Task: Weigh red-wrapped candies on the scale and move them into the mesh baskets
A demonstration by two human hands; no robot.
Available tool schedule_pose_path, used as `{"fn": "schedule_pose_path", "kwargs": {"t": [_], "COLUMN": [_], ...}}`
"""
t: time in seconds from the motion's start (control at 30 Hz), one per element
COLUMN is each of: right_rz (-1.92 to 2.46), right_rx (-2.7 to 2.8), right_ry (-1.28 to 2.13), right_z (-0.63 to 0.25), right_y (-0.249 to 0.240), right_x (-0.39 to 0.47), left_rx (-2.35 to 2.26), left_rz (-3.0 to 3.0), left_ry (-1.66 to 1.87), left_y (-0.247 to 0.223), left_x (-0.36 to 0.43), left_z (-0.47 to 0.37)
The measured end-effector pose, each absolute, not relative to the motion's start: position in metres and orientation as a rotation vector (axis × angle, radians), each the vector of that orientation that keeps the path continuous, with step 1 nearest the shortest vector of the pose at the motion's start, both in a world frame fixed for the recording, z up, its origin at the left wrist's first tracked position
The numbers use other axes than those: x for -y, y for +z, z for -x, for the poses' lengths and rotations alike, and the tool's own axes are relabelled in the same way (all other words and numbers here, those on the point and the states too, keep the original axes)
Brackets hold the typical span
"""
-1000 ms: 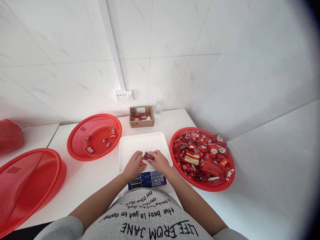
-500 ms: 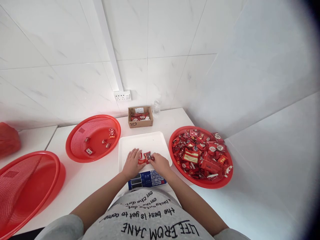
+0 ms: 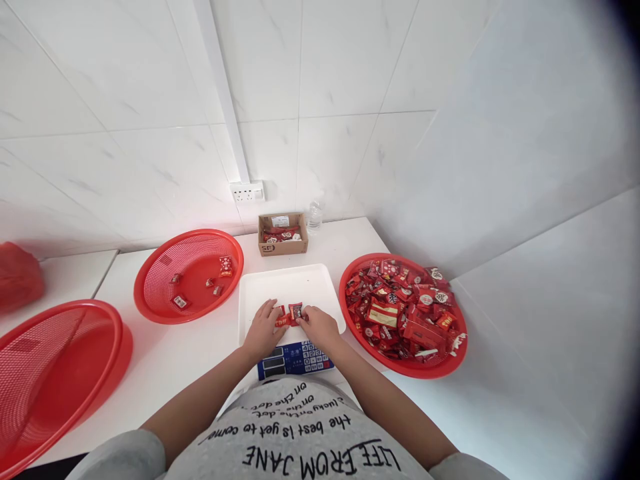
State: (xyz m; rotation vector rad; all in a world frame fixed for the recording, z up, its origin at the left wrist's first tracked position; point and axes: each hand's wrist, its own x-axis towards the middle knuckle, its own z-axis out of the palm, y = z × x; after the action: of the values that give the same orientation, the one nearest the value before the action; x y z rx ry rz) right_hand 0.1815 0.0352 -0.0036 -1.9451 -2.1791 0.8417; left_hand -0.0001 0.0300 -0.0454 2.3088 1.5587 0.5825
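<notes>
A white weighing tray (image 3: 280,283) sits on a scale with a blue keypad panel (image 3: 295,359). On its near part lie a few small red candy packets (image 3: 283,320). My left hand (image 3: 265,328) rests at their left side, its fingers curved around them and touching. From the right, my right hand (image 3: 319,327) pinches the edge of a red and dark packet (image 3: 295,312) between thumb and fingers. The packets lie side by side between my two hands, partly covered by the fingers.
To the right stands a red basket (image 3: 345,313) heaped with red packets. Left are a red basket (image 3: 137,293) holding several packets and another red basket (image 3: 119,333). Behind are a cardboard box (image 3: 284,248), a clear cup (image 3: 315,217) and a socket (image 3: 248,193). A red bag (image 3: 19,277) lies far left.
The red and dark packet has straightened and sits closer beside the other packets. Both hands stay nearly in place. The whole view has shifted slightly.
</notes>
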Motion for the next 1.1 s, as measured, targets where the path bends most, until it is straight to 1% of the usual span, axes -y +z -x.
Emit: {"fn": "schedule_pose_path", "kwargs": {"t": [0.13, 0.3, 0.4, 0.57, 0.87, 1.1], "right_rz": [1.883, 1.833, 1.7, 1.535, 1.562, 1.558], "right_rx": [2.182, 1.961, 1.853, 1.834, 1.735, 1.691], "right_ry": [0.876, 0.922, 1.019, 1.119, 1.178, 1.097], "right_z": [-0.183, -0.186, -0.184, -0.174, -0.174, -0.177], "right_y": [-0.003, -0.004, -0.002, 0.003, 0.001, -0.003], "right_x": [-0.036, -0.043, -0.05, -0.058, -0.062, -0.067], "left_rx": [-1.546, -1.564, -1.559, -1.565, -1.538, -1.627], "left_rz": [-2.286, -2.285, -2.289, -2.284, -2.291, -2.255], "left_ry": [0.607, 0.563, 0.565, 0.573, 0.546, 0.489], "left_y": [-0.045, -0.042, -0.041, -0.042, -0.041, -0.035], "left_x": [-0.028, -0.029, -0.029, -0.029, -0.038, -0.039], "left_z": [0.003, 0.007, 0.007, 0.007, 0.007, 0.011]}}
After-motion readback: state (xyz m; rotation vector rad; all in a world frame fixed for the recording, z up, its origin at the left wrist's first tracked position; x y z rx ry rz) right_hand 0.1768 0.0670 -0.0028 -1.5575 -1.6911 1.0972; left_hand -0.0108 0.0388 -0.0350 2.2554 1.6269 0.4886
